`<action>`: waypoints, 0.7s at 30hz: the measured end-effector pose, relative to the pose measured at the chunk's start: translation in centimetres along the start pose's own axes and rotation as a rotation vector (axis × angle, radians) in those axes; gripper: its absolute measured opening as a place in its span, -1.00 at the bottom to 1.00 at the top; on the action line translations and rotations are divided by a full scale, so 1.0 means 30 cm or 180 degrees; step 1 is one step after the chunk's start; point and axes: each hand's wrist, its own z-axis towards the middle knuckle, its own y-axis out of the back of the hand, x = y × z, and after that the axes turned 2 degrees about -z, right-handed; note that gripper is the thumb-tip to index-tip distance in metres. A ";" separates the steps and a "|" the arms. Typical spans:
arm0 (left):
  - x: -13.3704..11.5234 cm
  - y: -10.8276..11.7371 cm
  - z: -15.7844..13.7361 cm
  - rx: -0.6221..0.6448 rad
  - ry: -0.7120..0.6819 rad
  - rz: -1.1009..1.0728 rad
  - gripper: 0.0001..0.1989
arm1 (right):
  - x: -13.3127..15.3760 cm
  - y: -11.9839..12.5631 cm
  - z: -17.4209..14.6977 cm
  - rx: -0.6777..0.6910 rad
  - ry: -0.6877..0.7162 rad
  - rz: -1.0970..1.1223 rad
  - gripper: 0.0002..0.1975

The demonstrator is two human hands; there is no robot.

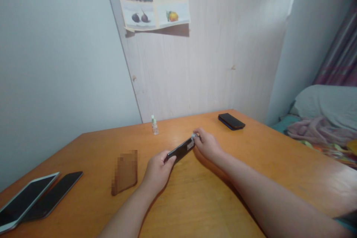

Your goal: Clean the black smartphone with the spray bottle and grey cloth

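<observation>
My left hand point(159, 171) grips the near end of a black smartphone point(181, 151), thumb on the face turned toward me. The phone is tilted above the table, its far end raised to the right. At that far end my right hand point(205, 142) is closed, its fingers pinching a small whitish piece point(193, 137) like tissue or cloth against the phone's corner. A pale label-like patch point(190, 145) shows on the phone beside it. Left of my left hand lies a brownish phone case point(126, 174), partly blurred into blocks.
On the wooden table point(212, 208), a small clear bottle point(154, 125) stands at the back. A dark wallet-like case point(231, 121) lies back right. A white-framed tablet point(28, 200) overlaps a dark flat device point(57, 195) at the left. Behind is a wall with fruit pictures point(154, 2).
</observation>
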 end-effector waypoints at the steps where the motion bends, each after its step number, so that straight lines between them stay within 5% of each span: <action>1: 0.000 -0.001 0.000 0.0006 -0.0002 0.0008 -0.73 | -0.001 -0.002 0.001 -0.0019 -0.0011 0.0021 -0.74; 9: -0.007 -0.004 -0.005 0.0087 -0.0128 -0.0062 -0.76 | 0.114 -0.049 -0.091 0.0315 0.0843 0.0641 -0.77; 16: -0.009 -0.005 -0.006 0.0119 -0.0193 0.0015 -0.75 | 0.023 0.003 -0.010 0.0117 0.0125 0.0463 -0.74; 21: -0.009 -0.007 -0.008 0.0138 -0.0184 -0.0029 -0.74 | 0.102 -0.042 -0.080 0.0263 0.0771 0.0654 -0.74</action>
